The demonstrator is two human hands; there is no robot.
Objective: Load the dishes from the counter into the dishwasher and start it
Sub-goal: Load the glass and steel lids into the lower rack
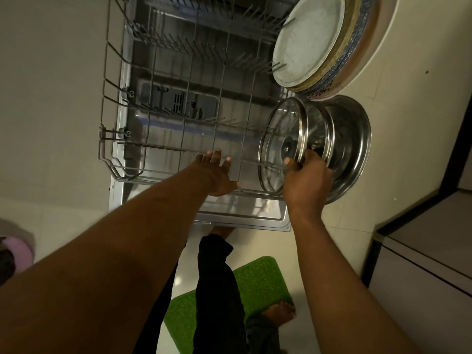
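Nearest: green mat point(258, 284) underfoot. Yr L hand point(217, 175) rests on front rail of lower rack point(112, 139), fingers straight, holding nothing. R hand point(306, 180) just to its right, fingers curled over near rim of glass lid point(278, 139). Lid stands on edge at rack's R side, rim running near-to-far. Steel pan point(355, 149) just beyond it, also on edge. Farthest: plates point(306, 42) upright, back R. Judgement: R hand settles lid straight down; L only steadies.
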